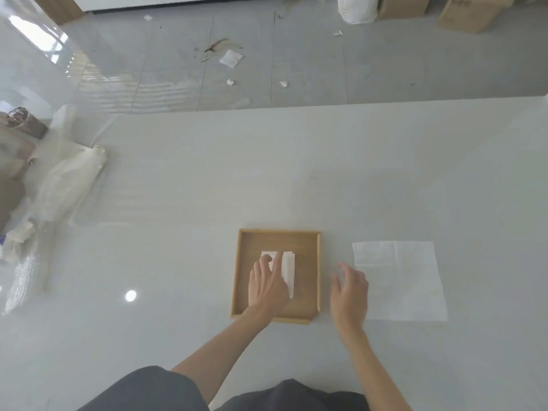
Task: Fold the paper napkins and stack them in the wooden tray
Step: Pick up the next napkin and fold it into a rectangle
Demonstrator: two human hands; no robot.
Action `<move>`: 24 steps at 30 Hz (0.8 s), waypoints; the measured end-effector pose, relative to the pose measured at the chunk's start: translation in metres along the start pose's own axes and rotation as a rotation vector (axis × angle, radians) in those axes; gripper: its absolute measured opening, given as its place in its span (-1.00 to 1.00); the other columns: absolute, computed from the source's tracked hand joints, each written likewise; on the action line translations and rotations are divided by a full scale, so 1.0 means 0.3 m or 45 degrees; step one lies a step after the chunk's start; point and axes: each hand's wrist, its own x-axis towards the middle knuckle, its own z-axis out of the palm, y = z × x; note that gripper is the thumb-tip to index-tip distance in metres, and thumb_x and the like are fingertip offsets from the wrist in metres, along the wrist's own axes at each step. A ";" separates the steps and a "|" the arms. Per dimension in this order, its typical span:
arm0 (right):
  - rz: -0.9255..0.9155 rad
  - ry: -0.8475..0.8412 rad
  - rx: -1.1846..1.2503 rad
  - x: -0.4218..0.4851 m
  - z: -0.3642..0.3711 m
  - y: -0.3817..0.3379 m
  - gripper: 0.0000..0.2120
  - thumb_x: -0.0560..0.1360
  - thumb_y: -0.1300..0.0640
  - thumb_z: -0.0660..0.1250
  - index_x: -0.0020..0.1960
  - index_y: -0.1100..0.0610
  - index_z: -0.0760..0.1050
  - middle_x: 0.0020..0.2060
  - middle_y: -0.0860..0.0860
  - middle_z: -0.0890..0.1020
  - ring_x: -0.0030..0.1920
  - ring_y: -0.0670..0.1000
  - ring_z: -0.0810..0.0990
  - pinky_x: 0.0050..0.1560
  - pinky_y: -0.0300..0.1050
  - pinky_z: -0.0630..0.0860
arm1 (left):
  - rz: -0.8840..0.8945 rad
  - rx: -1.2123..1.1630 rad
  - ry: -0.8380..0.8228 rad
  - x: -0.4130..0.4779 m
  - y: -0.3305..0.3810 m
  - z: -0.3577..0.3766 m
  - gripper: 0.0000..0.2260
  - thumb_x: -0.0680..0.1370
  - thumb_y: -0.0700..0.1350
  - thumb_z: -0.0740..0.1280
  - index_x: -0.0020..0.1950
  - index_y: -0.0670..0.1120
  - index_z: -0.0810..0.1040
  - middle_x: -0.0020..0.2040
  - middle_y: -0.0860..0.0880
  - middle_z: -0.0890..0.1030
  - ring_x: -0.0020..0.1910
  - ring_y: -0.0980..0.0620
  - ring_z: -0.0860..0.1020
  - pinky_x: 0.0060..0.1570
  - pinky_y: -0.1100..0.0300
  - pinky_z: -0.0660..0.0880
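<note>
A square wooden tray (308,241) lies on the white table in front of me. Inside it rests a folded white napkin (288,268), a narrow rectangle. My left hand (267,284) lies flat over the napkin's left part, fingers spread and pressing on it. Just right of the tray, my right hand (350,292) hovers above the table with its fingers apart and nothing in it. An unfolded white napkin (398,280) lies flat on the table right of that hand, its left edge close to the fingers.
Bubble wrap and crumpled plastic bags (68,185) pile up at the table's left side. The table's far edge (326,105) gives onto a grey floor with paper scraps (231,58) and cardboard boxes (471,11). My dark-clothed knees (154,390) show at the bottom.
</note>
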 end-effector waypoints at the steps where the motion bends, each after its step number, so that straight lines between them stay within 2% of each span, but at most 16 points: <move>1: 0.175 0.113 0.064 0.024 -0.053 0.067 -0.75 0.60 0.19 0.34 0.26 0.17 0.56 0.11 0.19 0.58 0.15 0.27 0.53 0.03 0.10 0.50 | 0.100 0.030 0.033 0.020 0.059 -0.004 -0.43 0.45 -0.19 0.26 0.48 -0.04 0.32 0.27 -0.12 0.41 0.11 -0.17 0.46 0.11 0.07 0.41; 3: 0.624 0.239 0.179 0.072 -0.155 0.206 -0.79 0.59 0.16 0.30 0.20 0.19 0.52 0.12 0.22 0.58 0.15 0.30 0.55 0.03 0.15 0.50 | 0.277 0.067 0.047 0.078 0.202 -0.006 -0.61 0.48 -0.23 0.24 0.32 -0.08 0.43 0.18 -0.10 0.46 0.09 -0.19 0.47 0.09 0.05 0.40; 5: 1.004 0.239 0.266 0.093 -0.241 0.330 -0.71 0.57 0.12 0.32 0.24 0.23 0.47 0.17 0.26 0.59 0.17 0.31 0.57 0.09 0.17 0.49 | 0.412 0.056 0.018 0.153 0.367 0.014 -0.72 0.56 -0.22 0.21 0.27 -0.10 0.48 0.19 -0.11 0.51 0.15 -0.20 0.45 0.14 0.02 0.36; 7: 1.159 0.177 0.311 0.086 -0.287 0.403 -0.62 0.56 0.06 0.35 0.29 0.24 0.43 0.21 0.30 0.58 0.21 0.32 0.58 0.15 0.16 0.48 | 0.496 -0.019 -0.055 0.234 0.530 0.050 -0.72 0.65 -0.16 0.18 0.34 -0.09 0.48 0.26 -0.09 0.53 0.27 -0.17 0.40 0.24 0.03 0.31; 10: 1.191 0.145 0.319 0.081 -0.309 0.456 -0.61 0.55 0.02 0.36 0.27 0.21 0.41 0.18 0.26 0.61 0.18 0.29 0.60 0.11 0.09 0.47 | 0.486 -0.060 -0.231 0.322 0.763 0.124 -0.63 0.66 -0.04 0.25 0.46 -0.08 0.37 0.37 -0.09 0.44 0.38 -0.16 0.33 0.35 0.02 0.26; 13: 1.213 0.129 0.325 0.102 -0.312 0.465 -0.70 0.55 0.05 0.34 0.20 0.18 0.42 0.11 0.19 0.61 0.10 0.25 0.62 -0.04 0.01 0.38 | 0.457 0.132 -0.263 0.338 0.893 0.193 -0.52 0.60 0.05 0.35 0.44 -0.08 0.30 0.32 -0.11 0.39 0.31 -0.17 0.35 0.32 0.03 0.28; 17: 1.043 0.080 0.206 0.117 -0.319 0.481 -0.89 0.57 0.11 0.26 0.05 0.11 0.50 0.03 0.08 0.57 -0.08 0.17 0.60 -0.08 0.00 0.47 | 0.387 0.206 -0.277 0.333 0.946 0.252 -0.66 0.58 -0.09 0.35 0.32 -0.09 0.38 0.28 -0.10 0.49 0.29 -0.15 0.38 0.29 0.06 0.28; 20: 0.896 0.101 0.215 0.116 -0.335 0.500 -0.92 0.56 0.18 0.27 0.01 0.10 0.53 0.04 0.07 0.52 -0.08 0.13 0.57 -0.11 -0.02 0.45 | 0.335 0.194 -0.377 0.342 0.926 0.231 -0.68 0.59 -0.13 0.28 0.34 -0.10 0.44 0.32 -0.14 0.45 0.34 -0.18 0.34 0.31 0.05 0.25; 22: 0.773 0.138 0.254 0.121 -0.362 0.502 -0.92 0.56 0.22 0.30 0.03 0.16 0.54 0.03 0.10 0.53 0.01 0.17 0.56 -0.06 0.03 0.50 | 0.328 0.045 -0.491 0.339 0.898 0.174 -0.68 0.60 -0.14 0.26 0.36 -0.13 0.43 0.33 -0.16 0.44 0.35 -0.20 0.35 0.29 0.05 0.28; 24: 0.632 0.160 0.399 0.128 -0.408 0.495 -0.92 0.56 0.23 0.32 0.05 0.17 0.51 0.00 0.07 0.55 0.09 0.20 0.56 0.03 0.06 0.51 | 0.273 -0.260 -0.630 0.317 0.861 0.087 -0.72 0.60 -0.15 0.27 0.29 -0.19 0.45 0.25 -0.18 0.50 0.27 -0.20 0.46 0.15 0.07 0.38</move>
